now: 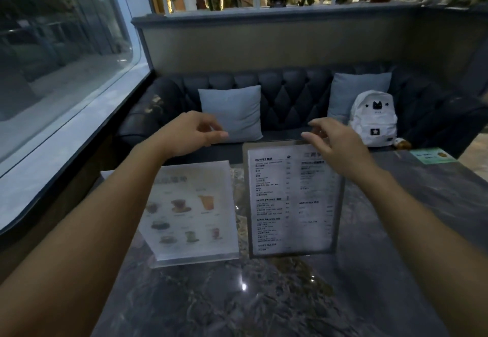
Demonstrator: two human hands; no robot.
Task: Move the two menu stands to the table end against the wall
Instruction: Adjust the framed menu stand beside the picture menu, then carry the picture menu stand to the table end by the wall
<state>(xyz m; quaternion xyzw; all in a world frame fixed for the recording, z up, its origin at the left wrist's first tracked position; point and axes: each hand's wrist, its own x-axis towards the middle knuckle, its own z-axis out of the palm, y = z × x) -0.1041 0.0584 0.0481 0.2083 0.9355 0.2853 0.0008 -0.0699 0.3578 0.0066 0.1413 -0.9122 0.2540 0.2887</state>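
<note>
Both stands sit upright on the marble table [277, 305]: the pictured drinks menu stand [191, 211] toward the window, the text menu stand [291, 199] just beside it. The right hand [332, 142] hovers, fingers spread, at the text stand's top edge; the left hand [191, 132] hangs loosely open above the pictured one — neither grips. A one-sided top pinch could tip the tall text stand into its neighbour.

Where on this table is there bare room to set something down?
Bare marble table in front of the picture menu stand and text menu stand, and right of the text stand up to the green card. The strip between stands is tight.
</note>
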